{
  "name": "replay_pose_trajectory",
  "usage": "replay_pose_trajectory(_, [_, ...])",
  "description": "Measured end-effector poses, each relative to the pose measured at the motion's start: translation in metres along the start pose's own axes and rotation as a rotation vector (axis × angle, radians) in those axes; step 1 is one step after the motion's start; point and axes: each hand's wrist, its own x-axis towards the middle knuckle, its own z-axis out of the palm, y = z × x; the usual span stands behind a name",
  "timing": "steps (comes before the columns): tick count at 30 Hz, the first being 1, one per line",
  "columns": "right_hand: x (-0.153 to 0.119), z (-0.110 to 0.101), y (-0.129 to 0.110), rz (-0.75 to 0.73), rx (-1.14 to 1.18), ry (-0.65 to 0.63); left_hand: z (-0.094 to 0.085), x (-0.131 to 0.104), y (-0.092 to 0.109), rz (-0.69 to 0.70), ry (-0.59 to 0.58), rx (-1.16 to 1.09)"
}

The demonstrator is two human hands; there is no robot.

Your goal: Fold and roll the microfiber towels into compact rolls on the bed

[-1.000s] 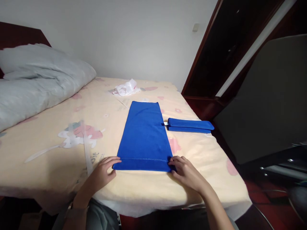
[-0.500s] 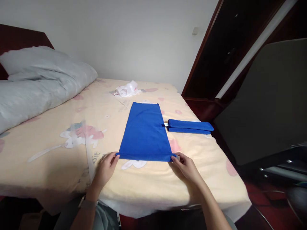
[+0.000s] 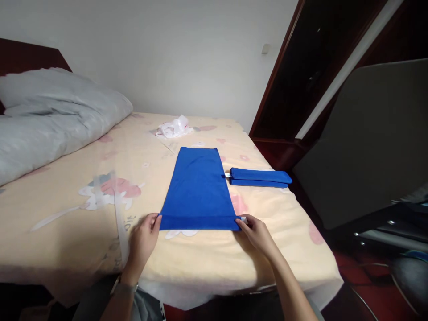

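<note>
A blue cloth (image 3: 197, 187) lies flat on the bed, with its near edge turned over in a narrow band. My left hand (image 3: 146, 236) pinches the near left corner of that band between thumb and fingers. At the near right corner, my right hand (image 3: 256, 232) grips the cloth the same way, and a small white tag shows beside its fingers. To the right of the cloth lies a blue folded cloth (image 3: 260, 177), a long narrow bundle with a white label at its left end.
The bed (image 3: 80, 240) has a cream patterned sheet. A crumpled white plastic bag (image 3: 174, 127) lies beyond the cloth. A grey quilt (image 3: 63, 113) is heaped at the left. Past the bed's right edge stands a dark panel (image 3: 371, 142).
Both hands have turned the cloth's near edge further over, so the folded band is wider and flatter. The camera view has shifted slightly.
</note>
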Motion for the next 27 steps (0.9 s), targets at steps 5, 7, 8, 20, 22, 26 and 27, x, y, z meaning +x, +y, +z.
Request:
replay_pose_trajectory(5, [0.002,0.008,0.003,0.047,-0.111,-0.015,0.002,-0.003,0.007,0.158,0.008,0.325])
replay_pose_trajectory(7, [0.003,0.011,0.001,0.086,-0.197,0.008,0.003,-0.003,0.011,0.184,0.019,0.399])
replay_pose_trajectory(8, [0.004,0.011,0.0,0.104,-0.244,0.016,0.004,-0.003,0.012,0.196,0.02,0.433])
replay_pose_trajectory(20, [0.001,0.011,-0.009,0.149,-0.45,0.023,0.007,-0.005,0.01,0.144,0.048,0.437])
replay_pose_trajectory(22, [0.001,0.014,-0.01,0.159,-0.509,0.017,0.006,-0.004,0.012,0.144,0.059,0.421])
replay_pose_trajectory(26, [0.0,0.017,-0.012,0.165,-0.509,0.064,0.0,-0.005,0.018,0.207,0.122,0.326])
replay_pose_trajectory(27, [-0.001,0.016,-0.013,0.122,-0.494,0.108,-0.001,-0.006,0.019,0.242,0.126,0.291])
